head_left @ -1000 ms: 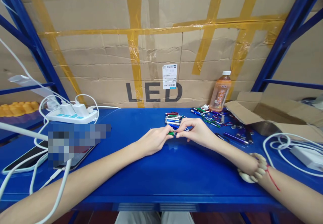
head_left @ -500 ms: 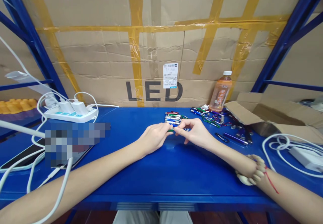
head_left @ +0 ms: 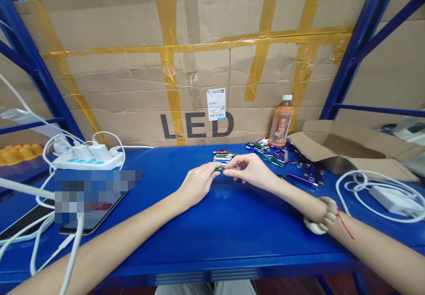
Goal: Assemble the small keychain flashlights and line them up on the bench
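My left hand (head_left: 199, 180) lies low over the blue tabletop, its fingers pinched on a small green metal tube (head_left: 218, 169). The tube's silvery end points toward my right hand (head_left: 251, 170). My right thumb and index finger close at that end; whether they grip the tube itself or a tiny part on it is too small to tell. Just behind the hands lies a row of similar shiny tubes (head_left: 222, 153) in red, green, silver and blue, partly hidden by my fingers. To the right is a loose pile of coloured tubes and carabiner clips (head_left: 265, 154).
A purple tube (head_left: 301, 180) lies right of my right wrist. An orange drink bottle (head_left: 282, 122) stands behind the pile, beside an open cardboard box (head_left: 348, 164). At left are a power strip (head_left: 88, 161), white cables and a phone (head_left: 96, 219). A white adapter (head_left: 396, 199) sits at right.
The camera view has tilted up slightly and shifted right. Both hands stay together at the green tube, and the right fingers have closed in on its end.
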Tool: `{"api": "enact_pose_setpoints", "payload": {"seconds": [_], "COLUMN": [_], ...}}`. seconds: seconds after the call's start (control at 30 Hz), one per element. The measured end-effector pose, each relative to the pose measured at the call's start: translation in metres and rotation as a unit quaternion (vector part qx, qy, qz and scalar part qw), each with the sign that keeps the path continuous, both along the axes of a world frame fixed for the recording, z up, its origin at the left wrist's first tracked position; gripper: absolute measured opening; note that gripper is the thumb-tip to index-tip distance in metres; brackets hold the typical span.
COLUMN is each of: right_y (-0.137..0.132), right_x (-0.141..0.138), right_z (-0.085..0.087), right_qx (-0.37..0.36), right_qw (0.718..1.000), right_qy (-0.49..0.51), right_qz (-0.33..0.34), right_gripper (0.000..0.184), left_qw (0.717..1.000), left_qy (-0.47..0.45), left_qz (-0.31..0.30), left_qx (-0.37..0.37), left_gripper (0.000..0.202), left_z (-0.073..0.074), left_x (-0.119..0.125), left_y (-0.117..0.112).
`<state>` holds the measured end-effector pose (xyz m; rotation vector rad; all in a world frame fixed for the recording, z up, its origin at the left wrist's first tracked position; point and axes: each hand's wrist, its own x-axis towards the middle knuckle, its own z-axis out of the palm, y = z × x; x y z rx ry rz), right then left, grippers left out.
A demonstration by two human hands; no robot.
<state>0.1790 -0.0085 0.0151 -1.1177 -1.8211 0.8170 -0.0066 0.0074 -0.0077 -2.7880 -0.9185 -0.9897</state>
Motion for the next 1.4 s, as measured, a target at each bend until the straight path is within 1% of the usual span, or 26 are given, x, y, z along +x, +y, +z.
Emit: {"api": "enact_pose_setpoints", "payload": {"seconds": [0.07, 0.13, 0.23, 0.47, 0.7, 0.83, 1.0, 1.23, 1.4], "right_y": [0.0005, 0.0006, 0.0007, 0.0009, -0.0023, -0.0027, -0.0022, -0.0027, -0.0008], "right_x": [0.0022, 0.0033, 0.003, 0.001, 0.0001, 0.0014, 0.0031, 0.0057, 0.0079], "right_z": [0.0013, 0.0013, -0.0003, -0.0038, -0.0033, -0.0039, -0.004, -0.0005, -0.0023], "right_qx": [0.047, 0.07, 0.076, 0.094, 0.136, 0.145, 0.153, 0.201, 0.217], "right_qw": [0.999, 0.997, 0.997, 0.994, 0.989, 0.987, 0.985, 0.971, 0.966], "right_qy": [-0.001, 0.002, 0.01, 0.031, -0.029, -0.054, -0.054, -0.121, -0.132], "right_qz": [-0.006, 0.011, 0.032, 0.035, 0.046, 0.05, 0.053, 0.04, 0.054], "right_gripper": [0.034, 0.032, 0.028, 0.025, 0.024, 0.023, 0.024, 0.022, 0.021], "left_qw": [1.0, 1.0, 1.0, 1.0, 0.999, 0.998, 0.999, 0.999, 0.998], "left_qy": [0.002, 0.004, 0.006, 0.008, 0.022, 0.027, 0.025, 0.032, 0.05], "left_qz": [0.015, 0.016, 0.006, -0.016, -0.029, -0.037, -0.034, -0.032, -0.022], "left_qx": [-0.009, -0.008, -0.001, -0.009, -0.021, -0.031, -0.016, -0.017, -0.024], "left_gripper": [0.024, 0.024, 0.024, 0.024, 0.022, 0.022, 0.023, 0.024, 0.024], "left_z": [0.0006, 0.001, 0.0013, 0.002, 0.0024, 0.003, 0.0012, 0.0017, 0.0031], "left_x": [0.0002, 0.0004, 0.0009, 0.0011, -0.0003, -0.0008, -0.0002, -0.0009, -0.0009], "left_y": [0.0001, -0.0001, -0.0007, -0.0023, -0.0023, -0.0025, -0.0009, -0.0015, -0.0027]}}
